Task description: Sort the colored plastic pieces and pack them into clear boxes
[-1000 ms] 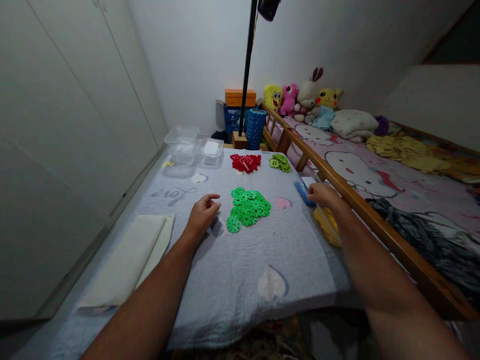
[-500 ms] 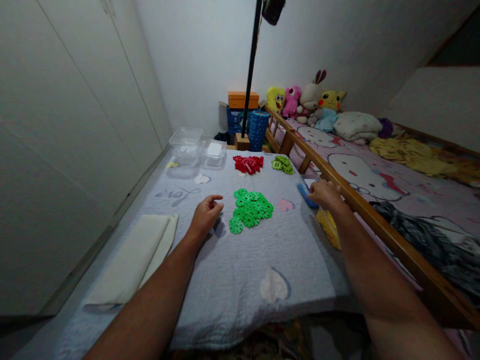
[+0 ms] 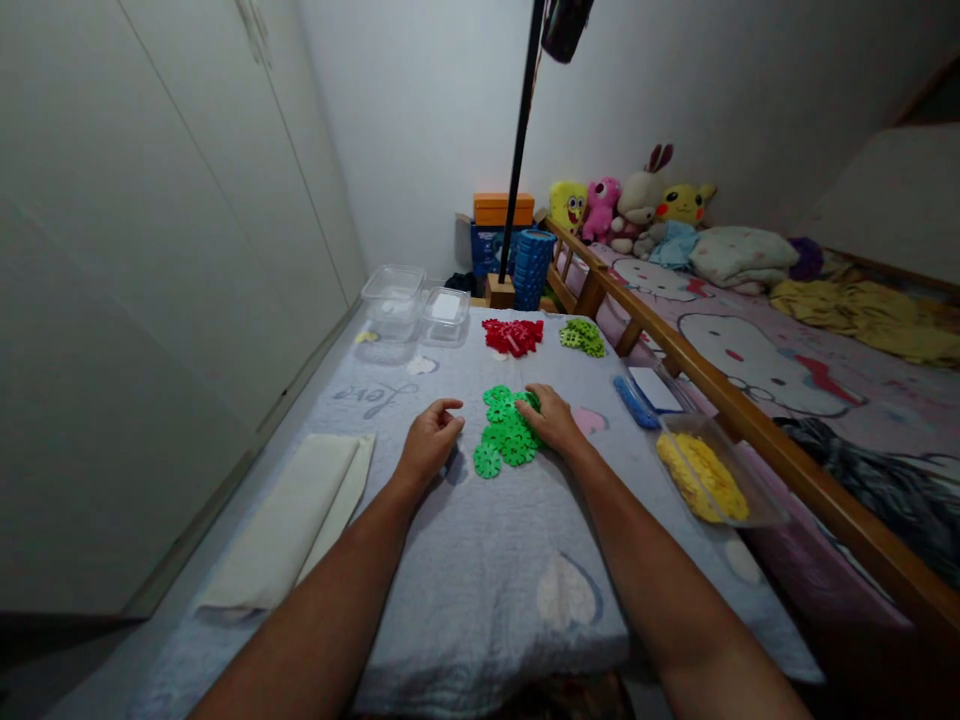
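Note:
A pile of bright green snowflake-shaped plastic discs (image 3: 511, 440) lies on the cloth-covered table in front of me. My right hand (image 3: 553, 416) rests on the pile's right side, thumb and fingers apart over the discs; its far fingertips are partly hidden. Just left of the pile, my left hand (image 3: 432, 440) hovers low with its index finger and thumb apart, nothing visible in it. Farther back sit a heap of red pieces (image 3: 513, 337) and a smaller heap of yellow-green pieces (image 3: 583, 338).
At the right edge stand a clear box of yellow pieces (image 3: 701, 475) and a clear box with blue pieces (image 3: 634, 402). Clear containers (image 3: 394, 290) are at back left. A folded cream cloth (image 3: 289, 520) lies left. A wooden bed rail (image 3: 690, 360) runs along the right.
My right hand has moved left from the blue pieces' box to the green discs. My left hand stays beside the pile. The whole view has shifted slightly.

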`<state>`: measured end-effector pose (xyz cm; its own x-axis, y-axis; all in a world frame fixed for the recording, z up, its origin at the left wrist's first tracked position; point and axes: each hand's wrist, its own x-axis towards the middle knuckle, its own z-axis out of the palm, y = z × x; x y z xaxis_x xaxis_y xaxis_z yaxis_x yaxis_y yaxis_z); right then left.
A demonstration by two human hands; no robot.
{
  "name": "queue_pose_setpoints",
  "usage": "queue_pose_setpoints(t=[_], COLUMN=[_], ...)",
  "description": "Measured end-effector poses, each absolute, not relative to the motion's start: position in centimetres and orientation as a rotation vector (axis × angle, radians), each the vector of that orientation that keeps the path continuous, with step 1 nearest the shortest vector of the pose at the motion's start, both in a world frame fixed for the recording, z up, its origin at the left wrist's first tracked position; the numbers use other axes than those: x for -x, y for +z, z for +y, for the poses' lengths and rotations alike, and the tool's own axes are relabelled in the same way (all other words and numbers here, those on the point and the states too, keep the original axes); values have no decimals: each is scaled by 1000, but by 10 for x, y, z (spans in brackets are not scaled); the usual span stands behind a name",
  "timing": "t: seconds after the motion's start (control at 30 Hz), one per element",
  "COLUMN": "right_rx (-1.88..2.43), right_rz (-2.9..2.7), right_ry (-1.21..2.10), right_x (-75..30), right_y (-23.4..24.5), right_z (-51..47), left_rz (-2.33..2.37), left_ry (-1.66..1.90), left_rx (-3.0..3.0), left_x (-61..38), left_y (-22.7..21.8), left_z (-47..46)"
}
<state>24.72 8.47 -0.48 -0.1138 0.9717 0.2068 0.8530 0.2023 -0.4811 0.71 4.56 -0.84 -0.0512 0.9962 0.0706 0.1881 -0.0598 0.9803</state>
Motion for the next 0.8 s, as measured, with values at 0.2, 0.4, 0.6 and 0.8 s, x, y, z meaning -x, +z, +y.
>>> queue_pose_setpoints(t=[0.2, 0.4, 0.6, 0.8], right_rx=[1672, 1656, 1639, 1643], right_rz=[-1982, -1964, -1963, -1939], right_ry=[297, 295, 299, 311], right_x=[-247, -247, -247, -247], right_y=[-16, -17, -16, -16], right_z=[82, 81, 80, 80], left_rz=[1462, 1565, 1724, 1827], left_ry=[1016, 999, 1001, 1005], left_rx=[-1479, -1550, -1662, -1687], left_x=[-14, -20, -25, -25], left_y=[-1, 17, 15, 13], left_z=[61, 99, 148, 191])
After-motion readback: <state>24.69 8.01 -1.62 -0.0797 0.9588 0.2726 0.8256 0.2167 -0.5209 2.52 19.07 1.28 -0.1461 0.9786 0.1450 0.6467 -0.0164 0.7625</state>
